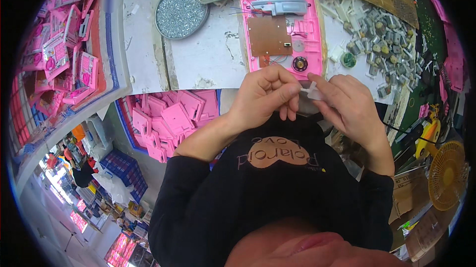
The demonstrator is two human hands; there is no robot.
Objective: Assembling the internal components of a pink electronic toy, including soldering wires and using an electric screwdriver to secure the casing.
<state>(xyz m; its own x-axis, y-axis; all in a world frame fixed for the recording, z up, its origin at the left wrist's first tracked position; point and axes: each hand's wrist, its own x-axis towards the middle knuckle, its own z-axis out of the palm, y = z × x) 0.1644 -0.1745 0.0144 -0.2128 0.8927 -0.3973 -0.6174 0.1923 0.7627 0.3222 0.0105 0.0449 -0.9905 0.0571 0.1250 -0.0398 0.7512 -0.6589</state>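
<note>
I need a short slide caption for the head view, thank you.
Both hands, left hand and right hand, pinch a small white plastic part before an open pink toy housing.

The small part (313,91) pinched between both hands is looking like translucent, milky plastic. At twelve o'clock, the pink housing (311,44) is showing smooth, glossy plastic, its circuit board (269,35) matt brown. At eleven o'clock, the round tin (181,11) is gleaming metal, holding glittering screws. The worktop (208,54) is appearing scuffed, matt white.

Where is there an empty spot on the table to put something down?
The bare white patch between the round tin of silver bits and the open pink toy. Right of the toy, small metal parts crowd the table.
</note>
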